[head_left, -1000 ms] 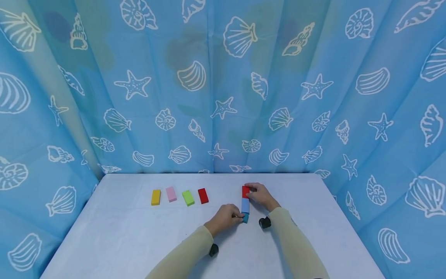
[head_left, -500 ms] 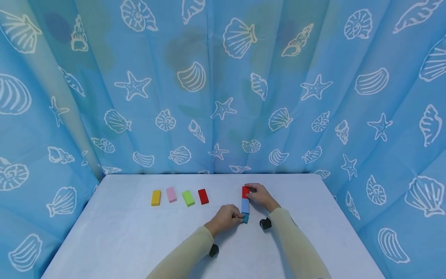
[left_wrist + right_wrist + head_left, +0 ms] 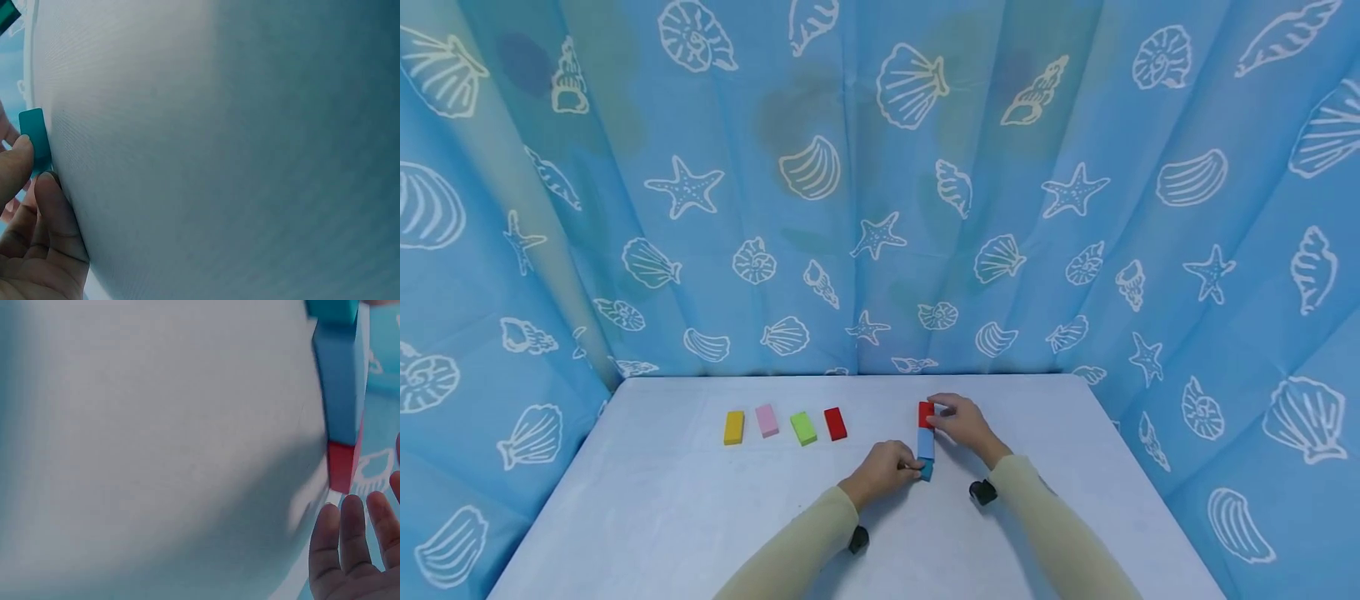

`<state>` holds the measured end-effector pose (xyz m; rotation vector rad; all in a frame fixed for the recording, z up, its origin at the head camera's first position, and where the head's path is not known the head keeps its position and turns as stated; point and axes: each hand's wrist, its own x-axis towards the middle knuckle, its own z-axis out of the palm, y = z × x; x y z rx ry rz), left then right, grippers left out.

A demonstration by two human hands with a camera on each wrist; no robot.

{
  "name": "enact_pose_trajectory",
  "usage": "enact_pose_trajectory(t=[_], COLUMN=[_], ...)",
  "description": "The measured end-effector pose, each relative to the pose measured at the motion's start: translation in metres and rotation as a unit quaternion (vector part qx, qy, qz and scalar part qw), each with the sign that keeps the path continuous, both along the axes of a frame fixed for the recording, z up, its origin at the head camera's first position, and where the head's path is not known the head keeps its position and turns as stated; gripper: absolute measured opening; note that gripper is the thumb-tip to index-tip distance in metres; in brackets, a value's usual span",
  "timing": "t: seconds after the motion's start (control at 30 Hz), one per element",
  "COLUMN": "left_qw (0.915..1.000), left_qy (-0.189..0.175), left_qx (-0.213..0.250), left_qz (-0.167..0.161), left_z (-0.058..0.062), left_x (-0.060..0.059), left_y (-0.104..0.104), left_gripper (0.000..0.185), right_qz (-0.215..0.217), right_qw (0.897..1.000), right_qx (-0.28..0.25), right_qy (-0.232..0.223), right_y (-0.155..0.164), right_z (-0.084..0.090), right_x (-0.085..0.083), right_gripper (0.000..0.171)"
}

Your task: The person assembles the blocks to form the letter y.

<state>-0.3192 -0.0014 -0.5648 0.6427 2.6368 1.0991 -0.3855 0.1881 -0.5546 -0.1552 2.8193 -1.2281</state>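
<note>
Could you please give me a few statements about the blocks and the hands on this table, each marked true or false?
1. Four separate blocks lie in a row on the left of the table: yellow block, pink block, green block, red block. True.
2. The left hand is at the teal block. True.
3. The right hand rests on the green block. False: it is at the red end block of the line on the right.
4. The light blue block sits between the teal block and the red end block. True.
5. The three lined-up blocks are stacked upright. False: they lie end to end on the table.
</note>
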Motion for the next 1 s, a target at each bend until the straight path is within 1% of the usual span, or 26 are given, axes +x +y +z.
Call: enact_pose_trajectory(t=[0.07, 0.2, 0.3, 0.37, 0.53, 0.7, 1.0], left_qw=[1.0, 1.0, 1.0, 1.0, 0.9999, 0.9999, 0.9999], left_qy=[0.0, -0.001, 0.0, 0.0, -0.007, -0.009, -0.009], left_qx=[0.002, -0.002, -0.006, -0.006, -0.004, -0.004, -0.001], left_qz=[0.0, 0.003, 0.006, 0.007, 0.007, 0.01, 0.014], left_z=[0.001, 0.001, 0.001, 0.001, 0.001, 0.001, 0.003], left_x=[0.0, 0.001, 0.002, 0.003, 0.003, 0.004, 0.003], left_y=[0.0, -0.001, 0.0, 0.0, 0.002, 0.002, 0.002], left_gripper=[0.019, 0.019, 0.019, 0.019, 0.019, 0.019, 0.019], right_qz=[0.004, 0.031, 0.042, 0.043, 0.045, 0.054, 0.052], right_qw=[1.0, 0.998, 0.997, 0.996, 0.995, 0.994, 0.994], right_qx=[0.007, 0.034, 0.058, 0.071, 0.088, 0.092, 0.093], right_qy=[0.009, 0.036, 0.042, 0.037, 0.03, 0.027, 0.025], right_y=[0.0, -0.003, -0.006, -0.008, -0.008, -0.008, -0.007], right_z=[0.001, 0.002, 0.002, 0.002, -0.002, -0.002, -0.002], right_x=[0.004, 0.014, 0.02, 0.022, 0.023, 0.023, 0.021], right_gripper=[0.041, 0.041, 0.045, 0.047, 0.044, 0.043, 0.043])
